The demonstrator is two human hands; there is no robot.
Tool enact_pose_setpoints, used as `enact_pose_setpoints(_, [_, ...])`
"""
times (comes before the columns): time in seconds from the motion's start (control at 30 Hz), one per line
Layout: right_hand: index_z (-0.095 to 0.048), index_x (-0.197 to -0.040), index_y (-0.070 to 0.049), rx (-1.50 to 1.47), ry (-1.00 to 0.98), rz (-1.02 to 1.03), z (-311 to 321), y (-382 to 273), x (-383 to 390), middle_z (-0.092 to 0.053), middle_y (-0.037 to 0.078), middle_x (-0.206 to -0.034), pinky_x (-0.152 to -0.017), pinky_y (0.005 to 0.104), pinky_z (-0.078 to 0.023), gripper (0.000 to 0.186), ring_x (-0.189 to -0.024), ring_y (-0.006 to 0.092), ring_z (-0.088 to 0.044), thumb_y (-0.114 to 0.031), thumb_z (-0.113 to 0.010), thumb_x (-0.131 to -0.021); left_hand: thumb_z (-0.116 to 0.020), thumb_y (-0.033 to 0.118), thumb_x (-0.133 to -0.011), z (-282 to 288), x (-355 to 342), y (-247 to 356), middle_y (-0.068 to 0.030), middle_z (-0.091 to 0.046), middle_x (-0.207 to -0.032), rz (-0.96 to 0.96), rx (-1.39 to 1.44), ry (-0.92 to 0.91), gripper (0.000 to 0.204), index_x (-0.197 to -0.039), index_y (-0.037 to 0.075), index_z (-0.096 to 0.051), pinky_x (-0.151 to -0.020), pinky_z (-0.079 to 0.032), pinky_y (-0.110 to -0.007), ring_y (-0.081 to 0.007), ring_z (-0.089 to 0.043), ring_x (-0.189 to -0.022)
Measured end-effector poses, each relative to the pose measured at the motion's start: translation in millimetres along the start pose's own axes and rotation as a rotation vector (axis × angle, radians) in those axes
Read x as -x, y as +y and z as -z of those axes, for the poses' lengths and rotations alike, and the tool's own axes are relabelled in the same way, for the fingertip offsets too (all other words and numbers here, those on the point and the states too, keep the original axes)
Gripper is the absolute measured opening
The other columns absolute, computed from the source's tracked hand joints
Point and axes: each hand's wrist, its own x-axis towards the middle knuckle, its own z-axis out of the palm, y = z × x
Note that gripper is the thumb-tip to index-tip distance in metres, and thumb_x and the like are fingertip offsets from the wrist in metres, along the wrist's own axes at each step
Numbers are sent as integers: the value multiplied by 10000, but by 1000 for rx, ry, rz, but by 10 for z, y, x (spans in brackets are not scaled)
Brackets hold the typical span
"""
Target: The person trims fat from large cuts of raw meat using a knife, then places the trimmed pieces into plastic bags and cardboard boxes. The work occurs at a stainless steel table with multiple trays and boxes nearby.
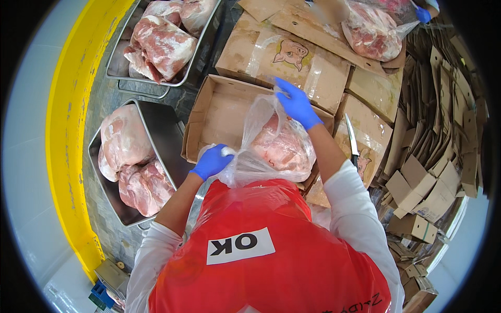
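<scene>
My left hand [211, 163], in a blue glove, is closed on the gathered edge of a clear plastic bag [242, 166]. Higher up and to the right, my right hand [296, 103], gloved the same way, pinches the bag's far side. Inside the plastic lies a large piece of raw pink meat [282, 148]. It rests at the right part of an open cardboard box [219, 107], whose left part shows bare cardboard. To the right of my forearm, a knife [351, 136] with a pale blade and dark handle lies on a closed carton.
Metal bins of raw meat stand at the far left [192, 61] and near left [163, 151]. Closed cartons [323, 73] lie beyond the box. Another person's blue-gloved hand [422, 14] is by bagged meat [373, 34]. Flattened cardboard [438, 99] is piled right; a yellow barrier [65, 130] runs left.
</scene>
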Motion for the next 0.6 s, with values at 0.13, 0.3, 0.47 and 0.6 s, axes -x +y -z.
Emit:
enact_pose_setpoints(0.13, [-591, -1360, -41, 366, 134, -442, 563, 1138, 980, -648, 232, -1297, -987, 409, -514, 552, -1175, 363, -644, -351, -691, -915, -722, 420, -880, -143, 47, -210, -260, -672, -1205, 171, 142, -13, 677, -1401, 41, -516, -966, -509, -446, -392, -638, -1157])
enact_pose_setpoints(0.3, [-650, -1220, 18, 641, -143, -829, 577, 1479, 2015, -672, 268, -1213, -984, 459, -505, 708, -1154, 445, -630, -572, -701, -832, -747, 490, -841, -323, -235, -211, -302, -651, -1226, 34, 110, 126, 978, -1539, -18, -288, -971, -509, -463, -421, -637, -1153])
enact_pose_setpoints(0.47, [-699, -1104, -3, 597, -123, -891, 367, 1434, 2191, -689, 256, -1168, -966, 475, -511, 590, -1115, 436, -645, -544, -637, -878, -782, 537, -779, -357, -786, 326, -340, -596, -1298, 60, 51, -12, 1168, -1580, -31, -150, -938, -524, -478, -445, -645, -1120])
enact_pose_setpoints(0.6, [-698, -999, -39, 570, -147, -729, 302, 1550, 2274, -696, 238, -1067, -897, 509, -518, 390, -1015, 434, -656, -406, -590, -925, -778, 535, -773, -485, -1084, 716, -328, -630, -1235, 51, -50, -90, 1204, -1586, -29, -92, -920, -530, -486, -444, -660, -1078])
